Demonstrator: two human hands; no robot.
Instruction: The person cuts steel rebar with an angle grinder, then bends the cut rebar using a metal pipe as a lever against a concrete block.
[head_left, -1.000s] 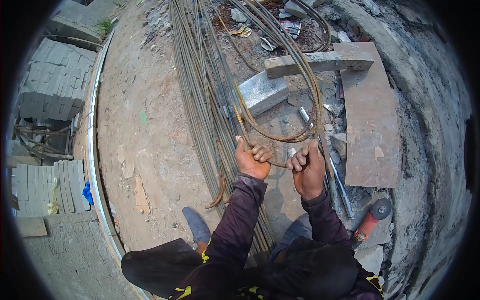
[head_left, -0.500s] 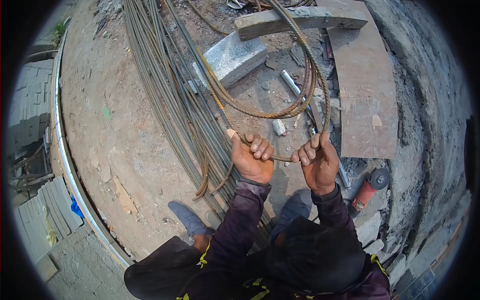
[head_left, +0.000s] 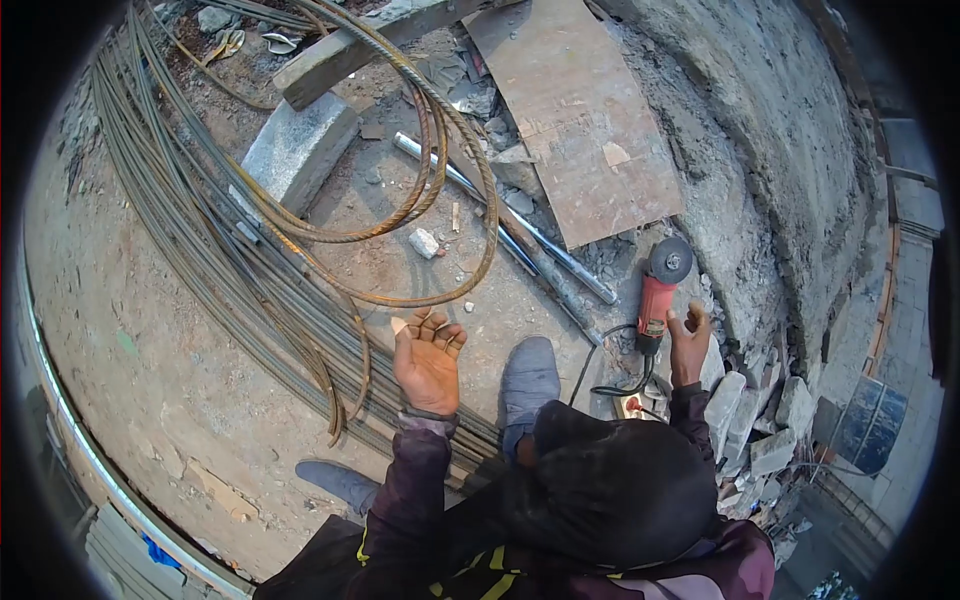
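My left hand (head_left: 430, 368) is palm up with its fingers apart and slightly curled, just below the bottom of a bent rebar loop (head_left: 440, 299); nothing sits in the palm. A pale wrap covers the tip of its thumb. Off to the right, my right hand (head_left: 689, 345) is beside a red angle grinder (head_left: 656, 301), thumb and fingers apart and half curled. A small gap shows between that hand and the tool's body. The grinder lies on the ground with its dark disc at the far end, and a black cord (head_left: 612, 390) trails from its near end.
Long rebars (head_left: 190, 215) lie in a bundle at left. A concrete block (head_left: 300, 150), a wooden beam (head_left: 370, 42) and shiny metal tubes (head_left: 560, 262) lie ahead. A brown board (head_left: 590, 130) leans toward the rough wall (head_left: 740, 120). Broken stones (head_left: 745, 405) are at right.
Both hands have let go of the rebar, which they gripped half a second ago. My right hand has moved right and down to the grinder. The view has turned to the right.
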